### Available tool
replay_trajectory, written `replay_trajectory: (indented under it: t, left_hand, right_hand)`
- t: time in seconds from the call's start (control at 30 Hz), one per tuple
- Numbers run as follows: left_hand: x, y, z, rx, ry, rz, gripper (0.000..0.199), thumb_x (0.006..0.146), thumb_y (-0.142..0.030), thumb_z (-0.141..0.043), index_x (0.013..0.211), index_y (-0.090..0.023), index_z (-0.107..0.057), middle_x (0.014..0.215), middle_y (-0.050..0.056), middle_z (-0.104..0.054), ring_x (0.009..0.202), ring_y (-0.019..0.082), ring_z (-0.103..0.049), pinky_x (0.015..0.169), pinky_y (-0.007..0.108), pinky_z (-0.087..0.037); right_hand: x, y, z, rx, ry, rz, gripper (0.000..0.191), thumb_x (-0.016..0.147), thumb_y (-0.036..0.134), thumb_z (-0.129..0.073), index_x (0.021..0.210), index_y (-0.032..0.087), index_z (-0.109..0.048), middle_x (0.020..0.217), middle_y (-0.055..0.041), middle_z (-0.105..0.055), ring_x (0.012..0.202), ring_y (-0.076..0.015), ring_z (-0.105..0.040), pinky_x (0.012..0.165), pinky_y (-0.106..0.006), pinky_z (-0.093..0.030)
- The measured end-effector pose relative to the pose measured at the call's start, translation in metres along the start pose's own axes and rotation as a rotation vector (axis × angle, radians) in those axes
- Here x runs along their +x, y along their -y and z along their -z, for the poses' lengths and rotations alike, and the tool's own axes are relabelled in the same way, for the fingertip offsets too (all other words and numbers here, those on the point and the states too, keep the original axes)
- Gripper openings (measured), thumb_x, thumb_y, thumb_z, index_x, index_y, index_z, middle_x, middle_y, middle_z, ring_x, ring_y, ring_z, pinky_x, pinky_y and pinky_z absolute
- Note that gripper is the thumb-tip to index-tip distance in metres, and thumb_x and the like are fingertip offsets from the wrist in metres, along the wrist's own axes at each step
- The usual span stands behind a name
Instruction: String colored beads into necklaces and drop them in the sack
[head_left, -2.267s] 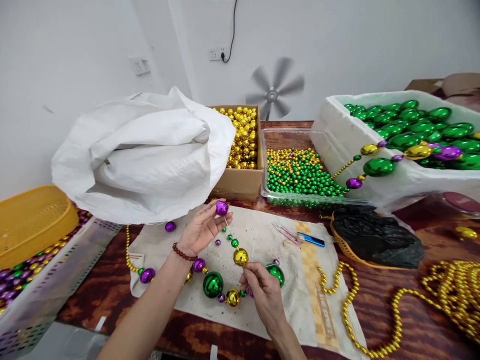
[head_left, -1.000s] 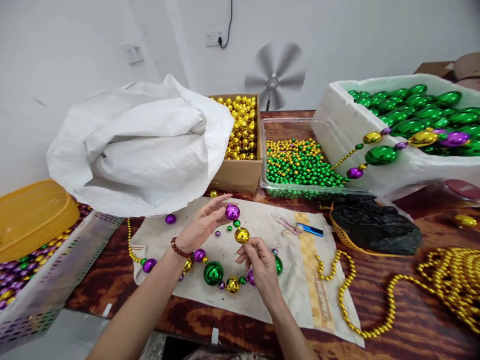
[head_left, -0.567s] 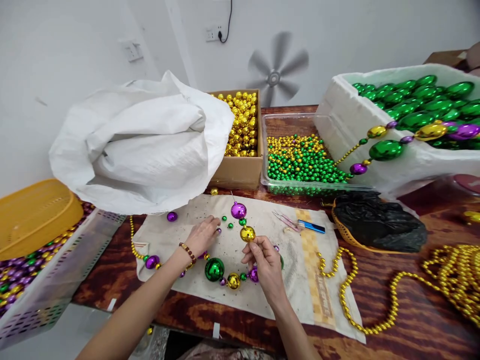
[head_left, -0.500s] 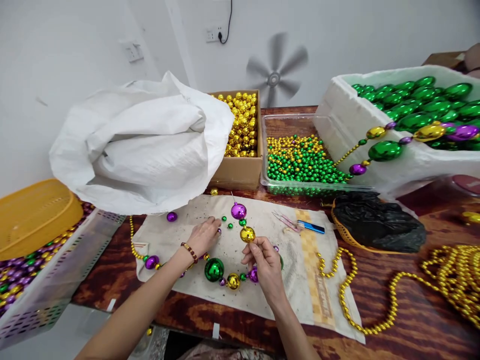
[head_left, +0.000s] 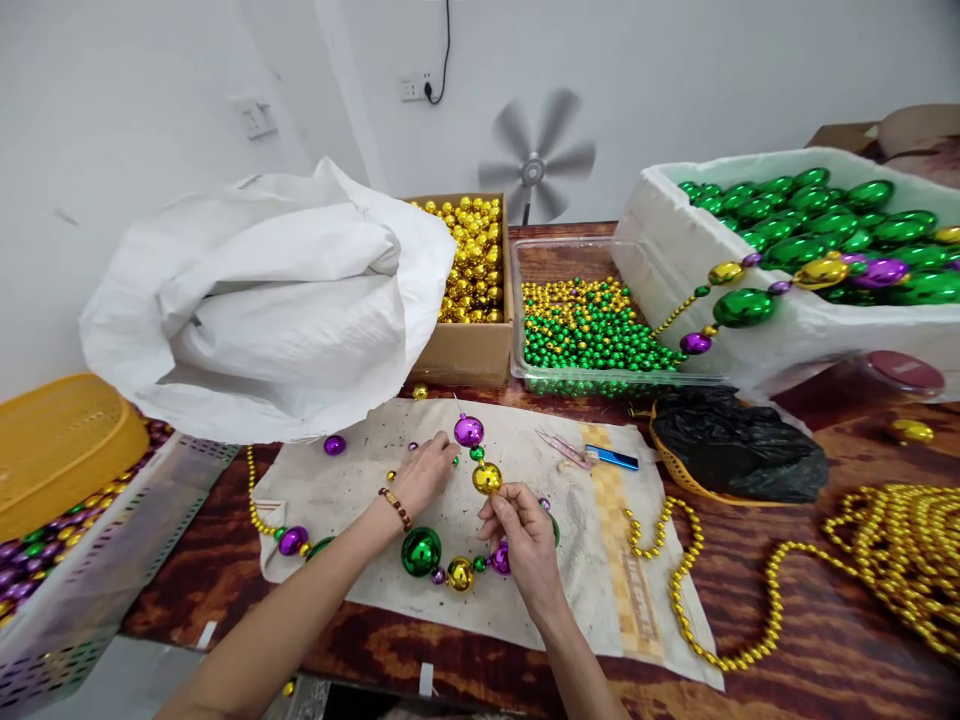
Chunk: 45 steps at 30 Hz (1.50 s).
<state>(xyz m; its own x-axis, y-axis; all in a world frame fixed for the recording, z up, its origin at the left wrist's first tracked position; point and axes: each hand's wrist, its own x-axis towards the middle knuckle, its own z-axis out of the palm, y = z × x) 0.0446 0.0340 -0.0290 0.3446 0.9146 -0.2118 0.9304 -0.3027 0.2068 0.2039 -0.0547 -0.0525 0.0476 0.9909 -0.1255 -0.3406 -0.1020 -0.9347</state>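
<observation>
My right hand [head_left: 521,530] pinches a gold ball [head_left: 487,478], above which a small green bead [head_left: 476,453] and a purple ball [head_left: 469,431] are threaded, with a needle tip poking out at the top. Beside them my left hand [head_left: 426,475], wearing a beaded bracelet, has its fingers closed and lowered near a small green bead on the cloth [head_left: 510,610]; what its fingertips hold is hidden. A strand with a large green ball [head_left: 421,552] and another gold ball [head_left: 460,574] lies below the hands.
Behind stand a white sack [head_left: 285,320], a box of gold balls [head_left: 472,350], a clear bin of small beads [head_left: 585,340] and a foam box [head_left: 750,270]. To the right are scissors [head_left: 562,447], a blue-handled tool [head_left: 611,458], a black bag [head_left: 735,440] and gold bead chain [head_left: 892,560].
My left hand has moved right, closer to the purple ball, over the small green beads. My right hand still holds the gold ball. The camera view has shifted slightly.
</observation>
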Motion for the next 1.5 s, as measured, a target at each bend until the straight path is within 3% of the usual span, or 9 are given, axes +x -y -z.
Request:
replay_trajectory:
  t: [0.1, 0.37, 0.57, 0.8, 1.0, 1.2, 1.27, 1.4, 1.5]
  left_hand:
    - [0.005, 0.003, -0.005, 0.000, 0.003, -0.008, 0.025, 0.094, -0.015, -0.043, 0.108, -0.021, -0.063, 0.118, 0.011, -0.060, 0.096, 0.026, -0.063, 0.081, 0.037, -0.049]
    - [-0.006, 0.031, 0.009, 0.030, -0.016, 0.088, 0.030, 0.094, -0.019, -0.046, 0.122, -0.020, -0.054, 0.122, 0.011, -0.056, 0.100, 0.024, -0.063, 0.082, 0.034, -0.049]
    - [-0.014, 0.026, -0.003, 0.110, 0.053, 0.081, 0.025, 0.094, -0.017, -0.044, 0.114, -0.019, -0.058, 0.117, 0.011, -0.059, 0.096, 0.024, -0.065, 0.076, 0.032, -0.049]
    - [-0.008, 0.063, 0.016, -0.011, -0.202, 0.201, 0.025, 0.098, -0.021, -0.041, 0.111, -0.016, -0.061, 0.114, 0.012, -0.064, 0.100, 0.025, -0.065, 0.085, 0.035, -0.048]
    - [-0.016, 0.073, 0.009, -0.070, -0.086, 0.191, 0.018, 0.091, -0.020, -0.053, 0.105, -0.016, -0.064, 0.110, 0.012, -0.066, 0.101, 0.027, -0.065, 0.085, 0.036, -0.047]
    - [-0.016, 0.072, 0.000, -0.192, -0.117, 0.214, 0.016, 0.086, -0.015, -0.057, 0.097, -0.017, -0.067, 0.104, 0.011, -0.070, 0.098, 0.027, -0.066, 0.084, 0.036, -0.047]
    - [-0.016, 0.073, 0.007, -0.383, -0.157, 0.245, 0.013, 0.086, -0.019, -0.059, 0.095, -0.017, -0.068, 0.098, 0.010, -0.072, 0.092, 0.025, -0.067, 0.079, 0.034, -0.048]
    - [-0.018, 0.061, 0.028, -1.332, -0.204, 0.236, 0.023, 0.084, -0.031, -0.068, 0.102, -0.017, -0.071, 0.093, 0.007, -0.073, 0.081, 0.018, -0.068, 0.070, 0.028, -0.049]
    - [-0.017, 0.044, 0.041, -1.768, -0.177, 0.147, 0.031, 0.080, -0.030, -0.075, 0.108, -0.016, -0.073, 0.092, 0.006, -0.073, 0.080, 0.015, -0.068, 0.074, 0.026, -0.052]
  right_hand:
    - [-0.001, 0.002, 0.001, 0.003, -0.007, 0.005, 0.037, 0.087, 0.055, -0.065, 0.082, 0.019, -0.057, 0.068, 0.0011, -0.064, 0.049, -0.0095, -0.060, 0.040, -0.017, -0.043]
    - [-0.002, 0.003, 0.001, 0.030, -0.013, 0.001, 0.036, 0.087, 0.053, -0.067, 0.082, 0.018, -0.057, 0.070, 0.0007, -0.064, 0.050, -0.0093, -0.060, 0.041, -0.016, -0.043]
    - [-0.001, 0.001, -0.002, 0.021, -0.005, 0.003, 0.036, 0.088, 0.052, -0.066, 0.082, 0.018, -0.058, 0.070, 0.0004, -0.065, 0.050, -0.0089, -0.060, 0.041, -0.016, -0.043]
    - [-0.002, 0.001, 0.002, 0.011, -0.012, -0.013, 0.036, 0.087, 0.053, -0.067, 0.082, 0.019, -0.058, 0.070, -0.0003, -0.066, 0.050, -0.0098, -0.060, 0.042, -0.017, -0.044]
    - [-0.001, -0.002, -0.002, -0.001, 0.006, -0.012, 0.036, 0.087, 0.053, -0.066, 0.081, 0.018, -0.058, 0.070, -0.0004, -0.065, 0.050, -0.0093, -0.060, 0.042, -0.016, -0.043]
    - [-0.001, -0.004, -0.001, -0.013, 0.009, -0.024, 0.037, 0.087, 0.054, -0.066, 0.081, 0.018, -0.057, 0.070, -0.0005, -0.065, 0.050, -0.0092, -0.059, 0.042, -0.017, -0.043]
    - [-0.001, -0.004, -0.001, -0.024, 0.011, -0.024, 0.038, 0.086, 0.055, -0.066, 0.081, 0.018, -0.057, 0.069, -0.0007, -0.065, 0.049, -0.0092, -0.058, 0.042, -0.017, -0.043]
    - [-0.001, -0.003, -0.003, -0.065, 0.047, -0.016, 0.039, 0.088, 0.056, -0.063, 0.079, 0.018, -0.057, 0.065, 0.0004, -0.063, 0.048, -0.0091, -0.056, 0.042, -0.017, -0.042]
    - [-0.003, -0.003, -0.002, -0.108, 0.085, -0.019, 0.039, 0.090, 0.056, -0.060, 0.079, 0.019, -0.057, 0.062, 0.0005, -0.063, 0.048, -0.0090, -0.055, 0.044, -0.018, -0.041]
